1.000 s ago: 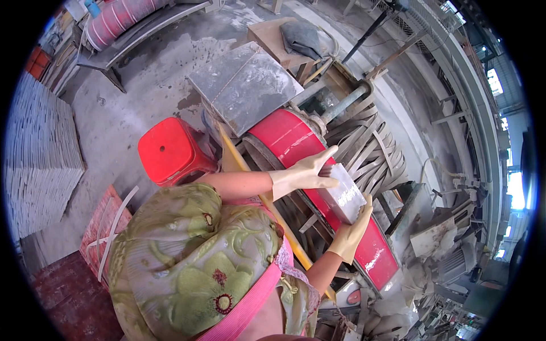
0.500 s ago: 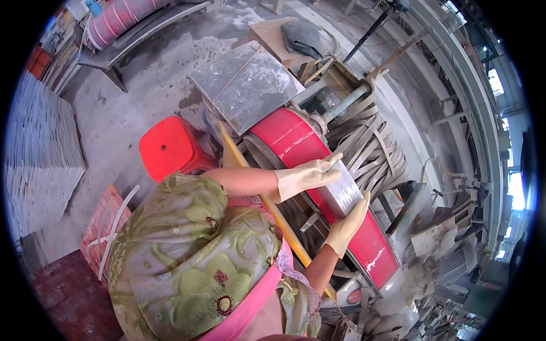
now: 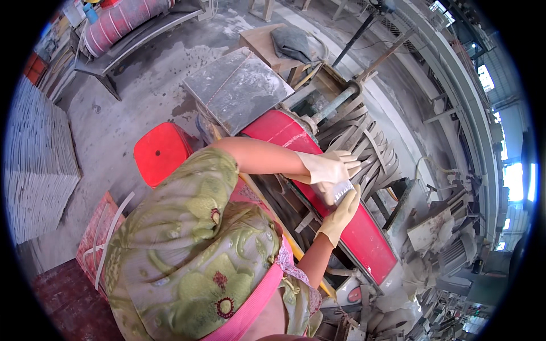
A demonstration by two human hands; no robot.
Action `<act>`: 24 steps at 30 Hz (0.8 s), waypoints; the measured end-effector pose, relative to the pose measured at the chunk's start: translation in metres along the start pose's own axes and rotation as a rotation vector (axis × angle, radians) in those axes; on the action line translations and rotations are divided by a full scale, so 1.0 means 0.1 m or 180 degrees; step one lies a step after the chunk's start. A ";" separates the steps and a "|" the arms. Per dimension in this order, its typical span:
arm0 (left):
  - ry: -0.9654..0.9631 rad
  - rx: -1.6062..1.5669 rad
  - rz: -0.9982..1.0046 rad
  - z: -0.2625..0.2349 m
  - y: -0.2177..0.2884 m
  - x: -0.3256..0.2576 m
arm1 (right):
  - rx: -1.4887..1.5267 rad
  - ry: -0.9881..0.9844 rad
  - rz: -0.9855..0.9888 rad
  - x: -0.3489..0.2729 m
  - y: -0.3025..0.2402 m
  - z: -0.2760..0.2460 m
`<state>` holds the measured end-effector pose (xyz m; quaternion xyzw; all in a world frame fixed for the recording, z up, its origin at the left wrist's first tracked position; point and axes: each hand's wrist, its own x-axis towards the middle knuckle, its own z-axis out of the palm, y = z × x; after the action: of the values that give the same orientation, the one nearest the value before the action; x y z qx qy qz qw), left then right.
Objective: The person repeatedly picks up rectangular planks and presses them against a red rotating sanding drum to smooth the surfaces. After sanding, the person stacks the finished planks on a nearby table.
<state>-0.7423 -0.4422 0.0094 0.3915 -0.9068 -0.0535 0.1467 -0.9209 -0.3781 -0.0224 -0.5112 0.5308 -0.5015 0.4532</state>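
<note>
Both my hands wear cream gloves and meet above a long red belt [image 3: 367, 247]. Between them is a small grey rectangular slab [image 3: 341, 192] with a shiny, light-streaked face, mostly covered by the gloves. My left hand [image 3: 334, 171] grips its far-left end, thumb down one side and fingers over the other. At the opposite end, my right hand [image 3: 339, 215] has its fingers wrapped along the edge. Whether the slab's underside touches the belt is hidden.
A dusty grey sheet-topped stand [image 3: 239, 88] adjoins the belt's far end. Left of my arm is a red plastic stool [image 3: 162, 153]. Loose grey strips [image 3: 367, 145] are heaped beyond the belt, and stacked sheets [image 3: 42, 159] rise at far left. A yellow bar [image 3: 296, 250] runs along the near side.
The slab has turned from showing its broad face to showing a much smaller part. My left hand has shifted over it, and my right hand has moved slightly left, closer to the left.
</note>
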 end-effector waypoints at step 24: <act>-0.1418 0.0589 -0.0332 -0.19 0.21 0.11 | 0.0071 0.0202 -0.0005 0.06 0.11 0.12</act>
<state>-0.7585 -0.4356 0.0345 0.4281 -0.8964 -0.0627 -0.0963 -0.9105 -0.3855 -0.0346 -0.4903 0.5389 -0.5238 0.4414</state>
